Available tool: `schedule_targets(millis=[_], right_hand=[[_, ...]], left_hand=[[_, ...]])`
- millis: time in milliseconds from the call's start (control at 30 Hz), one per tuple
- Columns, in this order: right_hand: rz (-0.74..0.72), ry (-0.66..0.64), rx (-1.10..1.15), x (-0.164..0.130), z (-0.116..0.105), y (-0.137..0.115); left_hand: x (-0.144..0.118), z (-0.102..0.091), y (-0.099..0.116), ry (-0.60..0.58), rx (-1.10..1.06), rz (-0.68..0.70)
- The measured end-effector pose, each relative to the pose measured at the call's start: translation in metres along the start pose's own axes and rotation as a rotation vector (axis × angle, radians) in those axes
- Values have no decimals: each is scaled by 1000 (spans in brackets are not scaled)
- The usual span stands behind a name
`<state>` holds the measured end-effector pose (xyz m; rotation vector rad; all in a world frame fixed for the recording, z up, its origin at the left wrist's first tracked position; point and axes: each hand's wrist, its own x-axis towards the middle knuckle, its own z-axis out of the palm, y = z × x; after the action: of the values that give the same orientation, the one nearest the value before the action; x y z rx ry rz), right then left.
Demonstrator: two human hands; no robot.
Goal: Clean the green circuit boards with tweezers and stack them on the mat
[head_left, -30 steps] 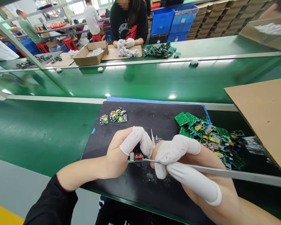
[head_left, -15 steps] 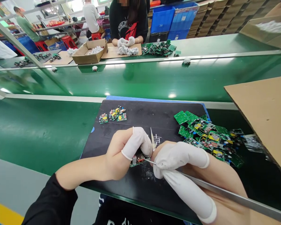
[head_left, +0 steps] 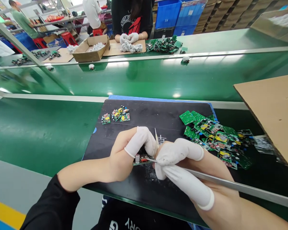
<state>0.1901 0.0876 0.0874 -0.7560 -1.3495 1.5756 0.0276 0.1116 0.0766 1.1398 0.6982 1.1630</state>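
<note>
My left hand (head_left: 132, 150), with white finger covers, is closed on a small circuit board (head_left: 140, 159), pinching it above the black mat (head_left: 124, 188). A grey cylinder and a reddish part show on the board; my fingers hide the rest. My right hand (head_left: 180, 163), also in white finger covers, grips a long, slim metal tool (head_left: 230, 184). Its thin tip reaches the board's right side, and its shaft runs across my wrist toward the lower right. Between the hands a pale pointed piece (head_left: 156, 136) sticks up; what it belongs to is hidden.
Several small boards (head_left: 120, 113) lie at the mat's upper left. A heap of circuit boards (head_left: 216, 137) is on the right, beside a cardboard sheet (head_left: 271, 102). Across the green conveyor (head_left: 144, 80), a co-worker (head_left: 132, 22) in white finger covers sits near a cardboard box (head_left: 91, 49).
My hands keep their grips at the board, and the right hand has shifted slightly up and left. White-topped pieces on the conveyor have moved left. The co-worker's hands have moved slightly apart.
</note>
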Motion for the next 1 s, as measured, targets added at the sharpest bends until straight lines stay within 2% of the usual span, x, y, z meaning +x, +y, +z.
schedule_targets(millis=[267,400,500,567,733,800,900,1000], right_hand=[[-21,17,143,7,1,6],[-36,-18,73,3,0,4],[-101,-18,-50,-2,-1,4],[-161,-12,-149,-3,-4,4],[-289,-6,-351,1,-7,5],[-365,30,-410,3,-7,6],[-475,89,-442,3,-10,10],[-560,103,-458,-1,-15,13]], left_hand=[[0,0,-2,-9,-54,30],[1,0,0,-21,-3,20],[1,-2,3,-35,103,18],[2,-5,3,-52,232,103],[1,-12,0,-57,574,441],[3,-15,-2,-54,682,502],[16,-28,-5,42,790,461],[44,-54,-5,257,975,312]])
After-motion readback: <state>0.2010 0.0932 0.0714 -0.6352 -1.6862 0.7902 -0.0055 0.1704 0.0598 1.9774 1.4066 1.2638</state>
